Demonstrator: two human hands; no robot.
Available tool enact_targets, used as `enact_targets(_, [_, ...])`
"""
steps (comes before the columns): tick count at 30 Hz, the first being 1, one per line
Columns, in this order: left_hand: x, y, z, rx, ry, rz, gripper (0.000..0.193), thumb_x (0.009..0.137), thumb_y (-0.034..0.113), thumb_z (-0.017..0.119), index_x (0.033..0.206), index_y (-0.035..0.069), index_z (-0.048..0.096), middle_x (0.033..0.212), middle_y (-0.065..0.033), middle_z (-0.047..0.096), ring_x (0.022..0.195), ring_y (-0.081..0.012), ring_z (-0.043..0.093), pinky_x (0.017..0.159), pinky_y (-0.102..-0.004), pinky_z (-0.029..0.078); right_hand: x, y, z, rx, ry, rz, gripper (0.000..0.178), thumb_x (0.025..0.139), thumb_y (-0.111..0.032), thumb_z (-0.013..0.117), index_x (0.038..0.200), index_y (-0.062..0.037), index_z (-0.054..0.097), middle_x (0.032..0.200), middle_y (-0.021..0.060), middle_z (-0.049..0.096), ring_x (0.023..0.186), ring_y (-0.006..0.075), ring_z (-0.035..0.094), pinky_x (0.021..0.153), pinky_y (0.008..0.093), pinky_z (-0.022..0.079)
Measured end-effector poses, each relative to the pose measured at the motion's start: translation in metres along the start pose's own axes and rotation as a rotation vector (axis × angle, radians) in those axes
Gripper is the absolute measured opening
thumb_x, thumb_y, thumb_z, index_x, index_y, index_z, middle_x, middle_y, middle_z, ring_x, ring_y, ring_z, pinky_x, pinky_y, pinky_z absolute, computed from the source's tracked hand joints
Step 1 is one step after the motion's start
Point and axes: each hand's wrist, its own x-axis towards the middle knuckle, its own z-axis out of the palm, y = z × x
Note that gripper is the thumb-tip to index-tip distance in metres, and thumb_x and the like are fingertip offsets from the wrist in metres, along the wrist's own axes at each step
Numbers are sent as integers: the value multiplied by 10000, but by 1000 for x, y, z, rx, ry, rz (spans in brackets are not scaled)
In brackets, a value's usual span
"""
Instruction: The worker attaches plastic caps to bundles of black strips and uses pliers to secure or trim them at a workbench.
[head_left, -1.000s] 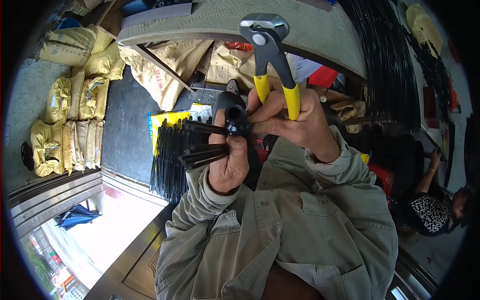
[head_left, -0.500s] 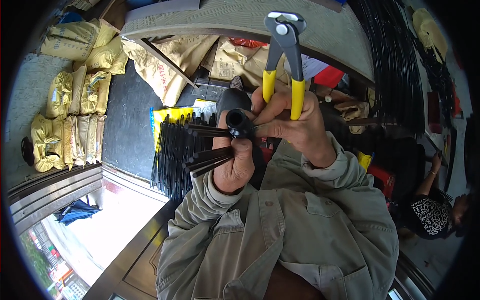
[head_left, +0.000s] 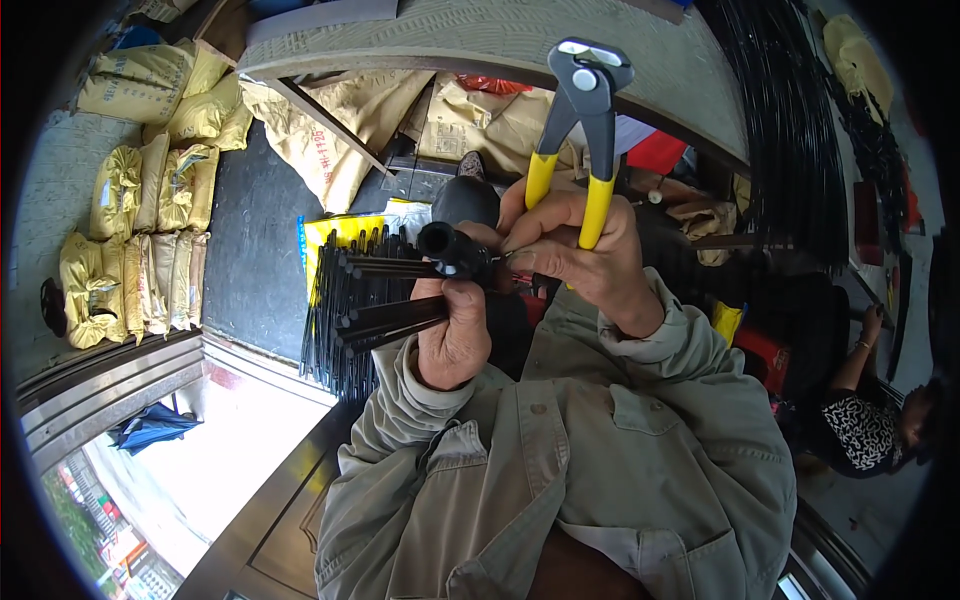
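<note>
My left hand (head_left: 452,342) is closed round a black tubular hub (head_left: 450,249), its open round end facing up and left. Several thin black rods (head_left: 392,316) fan out leftward from the hub and the grip, some lying between thumb and fingers. My right hand (head_left: 592,262) holds end-cutting pincers (head_left: 585,95) with yellow handles, the dark head pointing up and away from the hub. Its thumb and forefinger pinch together against the hub's right side. What lies in that pinch is too small to make out.
A thick bundle of black rods (head_left: 345,320) stands left of my hands. A workbench (head_left: 670,70) spans the far side, with long black strands (head_left: 790,130) hanging at its right. Stacked sacks (head_left: 135,280) line the left wall. Another person (head_left: 865,425) sits at the right.
My left hand has shifted slightly left, tilting the hub's open end leftward with the rods. The pincers' head has moved a little right and down.
</note>
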Motion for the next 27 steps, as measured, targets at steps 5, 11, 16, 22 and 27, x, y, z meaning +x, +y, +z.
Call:
enact_targets(5, [-1, -3, -1, 3, -9, 27, 648, 848, 600, 317, 1006, -9, 472, 865, -58, 513, 675, -113, 490, 603, -229, 383, 2, 0, 0, -215, -36, -150, 136, 707, -2, 674, 816, 55, 616, 901, 117, 553, 806, 131, 536, 691, 237, 438])
enact_targets(11, [-5, -3, 0, -2, 1, 7, 654, 849, 600, 317, 1027, -11, 469, 908, -68, 526, 703, -116, 501, 609, -228, 388, 1, -3, 1, -282, -49, -221, 129, 687, 3, 687, 791, 40, 619, 837, 108, 570, 788, 145, 540, 678, 245, 430])
enact_targets(16, [-6, -5, -2, 39, -41, 36, 688, 836, 620, 325, 1060, -16, 461, 917, -77, 532, 715, -113, 504, 608, -226, 390, 4, -13, 1, -434, -74, -327, 125, 691, 2, 693, 786, -7, 611, 822, 69, 564, 733, 142, 558, 662, 252, 452])
enact_targets(22, [-8, -2, 2, 48, -46, 42, 715, 821, 630, 344, 1082, -27, 450, 882, -69, 519, 704, -117, 497, 607, -224, 386, 6, -28, -4, -515, -163, -249, 126, 659, 3, 709, 744, -1, 617, 821, 88, 572, 755, 147, 557, 673, 254, 445])
enact_targets(27, [-4, -9, -4, -40, -169, 147, 478, 870, 440, 440, 1028, -12, 436, 915, -50, 464, 753, -98, 433, 664, -230, 363, 0, -22, -4, -394, -131, -191, 135, 643, -10, 722, 738, 13, 628, 834, 102, 580, 769, 143, 558, 684, 246, 448])
